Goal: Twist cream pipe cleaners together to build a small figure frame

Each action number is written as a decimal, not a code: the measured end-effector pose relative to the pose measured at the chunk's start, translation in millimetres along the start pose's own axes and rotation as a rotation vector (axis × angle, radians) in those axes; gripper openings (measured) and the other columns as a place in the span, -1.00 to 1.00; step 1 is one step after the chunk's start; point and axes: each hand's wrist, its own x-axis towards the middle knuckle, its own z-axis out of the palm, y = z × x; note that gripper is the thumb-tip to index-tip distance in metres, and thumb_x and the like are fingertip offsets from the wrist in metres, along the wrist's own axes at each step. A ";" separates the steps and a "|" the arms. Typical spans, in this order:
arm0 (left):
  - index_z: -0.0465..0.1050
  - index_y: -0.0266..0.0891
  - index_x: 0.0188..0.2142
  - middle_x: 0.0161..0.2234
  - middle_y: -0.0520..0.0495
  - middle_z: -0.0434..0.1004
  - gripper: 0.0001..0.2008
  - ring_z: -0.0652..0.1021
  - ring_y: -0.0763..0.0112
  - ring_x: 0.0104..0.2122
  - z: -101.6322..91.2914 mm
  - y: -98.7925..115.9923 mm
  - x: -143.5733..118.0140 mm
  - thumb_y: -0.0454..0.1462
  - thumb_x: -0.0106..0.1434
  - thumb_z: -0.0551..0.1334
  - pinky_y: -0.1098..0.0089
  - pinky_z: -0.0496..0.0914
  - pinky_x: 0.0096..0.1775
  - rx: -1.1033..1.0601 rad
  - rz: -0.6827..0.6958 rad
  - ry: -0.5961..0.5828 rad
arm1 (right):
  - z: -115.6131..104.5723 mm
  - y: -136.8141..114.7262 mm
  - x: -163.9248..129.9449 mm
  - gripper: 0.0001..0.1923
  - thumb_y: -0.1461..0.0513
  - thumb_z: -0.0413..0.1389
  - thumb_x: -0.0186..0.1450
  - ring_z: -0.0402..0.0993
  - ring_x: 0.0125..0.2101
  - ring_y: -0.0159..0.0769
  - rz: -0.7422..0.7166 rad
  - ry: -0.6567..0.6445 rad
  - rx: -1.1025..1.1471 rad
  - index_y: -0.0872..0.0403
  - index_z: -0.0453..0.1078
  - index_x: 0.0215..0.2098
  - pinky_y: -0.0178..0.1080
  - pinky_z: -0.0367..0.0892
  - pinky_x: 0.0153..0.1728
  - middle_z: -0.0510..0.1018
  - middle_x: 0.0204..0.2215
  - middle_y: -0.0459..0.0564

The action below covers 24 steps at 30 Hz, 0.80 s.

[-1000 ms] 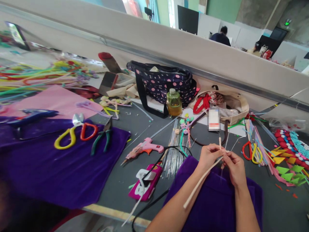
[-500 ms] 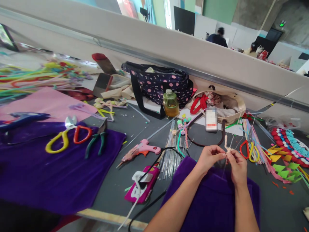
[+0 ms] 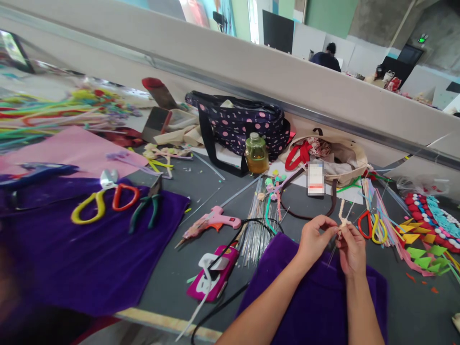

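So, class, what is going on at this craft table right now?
A person sits at a grey table with both hands raised over a purple cloth. The left hand and right hand pinch a short cream pipe cleaner between their fingertips, each with a tight grip. A pink glue gun lies unused to the left, and red and yellow scissors lie to the right.

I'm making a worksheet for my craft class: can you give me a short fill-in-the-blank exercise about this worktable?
1. Both hands, the left hand and the right hand, pinch a cream ____ cleaner.
2. The glue gun on the grey table is ____ in colour.
3. The dark bag has pink ____.

Missing words: pipe; pink; dots
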 end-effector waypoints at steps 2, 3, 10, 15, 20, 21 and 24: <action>0.50 -0.26 -0.42 -0.43 -0.05 0.50 -0.93 0.48 0.41 -0.38 0.5 1.3 -1.2 -0.30 0.08 0.31 0.43 0.34 -0.28 0.050 0.065 0.029 | -0.4 -0.2 0.5 -0.83 0.17 0.29 0.08 0.24 -0.61 -0.51 -0.012 0.011 -0.009 0.08 0.43 -0.47 -0.45 0.17 -0.65 0.40 -0.59 -0.18; 0.51 -0.26 -0.41 -0.41 -0.05 0.50 -0.92 0.48 0.40 -0.36 0.8 1.8 -1.4 -0.30 0.07 0.31 0.42 0.35 -0.26 0.048 0.080 0.030 | -0.6 -0.4 0.5 -0.83 0.17 0.29 0.07 0.24 -0.60 -0.50 -0.021 0.014 -0.017 0.09 0.44 -0.47 -0.45 0.18 -0.64 0.41 -0.59 -0.17; 0.48 -0.34 -0.38 -0.47 -0.06 0.51 -0.74 0.46 0.48 -0.52 -0.6 0.0 3.3 -0.18 0.01 0.38 0.45 0.35 -0.41 -0.454 -0.253 -0.085 | 1.2 -1.3 -4.1 -0.85 0.17 0.26 0.12 0.22 -0.63 -0.50 -0.088 -0.136 -0.197 0.10 0.47 -0.48 -0.41 0.17 -0.64 0.40 -0.60 -0.16; 0.49 -0.38 -0.47 -0.52 -0.06 0.52 -0.74 0.46 0.51 -0.56 -6.4 -2.5 6.2 -0.22 -0.08 0.44 0.49 0.35 -0.48 -0.630 -0.411 -0.044 | 2.4 0.0 -6.2 -0.88 0.18 0.24 0.15 0.25 -0.64 -0.49 -0.060 -0.212 -0.249 0.08 0.49 -0.43 -0.40 0.21 -0.62 0.43 -0.60 -0.15; 0.47 -0.37 -0.48 -0.57 -0.03 0.49 -0.76 0.44 0.51 -0.64 -8.2 -1.9 5.9 -0.23 -0.06 0.42 0.48 0.35 -0.56 -0.725 -0.479 -0.058 | 1.9 -0.2 -7.0 -0.84 0.15 0.25 0.13 0.27 -0.61 -0.47 0.066 -0.258 -0.143 0.09 0.51 -0.39 -0.41 0.23 -0.64 0.43 -0.60 -0.13; 0.46 -0.36 -0.48 -0.59 -0.02 0.47 -0.76 0.44 0.49 -0.65 -8.3 -1.4 5.8 -0.22 -0.06 0.41 0.47 0.35 -0.57 -0.740 -0.486 -0.083 | 1.7 0.0 -7.1 -0.83 0.14 0.25 0.14 0.26 -0.61 -0.47 0.099 -0.266 -0.111 0.08 0.52 -0.37 -0.41 0.23 -0.65 0.43 -0.60 -0.13; 0.42 -0.33 -0.48 -0.62 0.02 0.43 -0.75 0.43 0.47 -0.68 -8.8 0.1 5.5 -0.21 -0.05 0.40 0.45 0.36 -0.61 -0.770 -0.506 -0.157 | 1.3 1.8 -7.0 -0.82 0.14 0.26 0.13 0.23 -0.62 -0.48 0.182 -0.298 -0.036 0.08 0.52 -0.35 -0.42 0.21 -0.66 0.41 -0.61 -0.13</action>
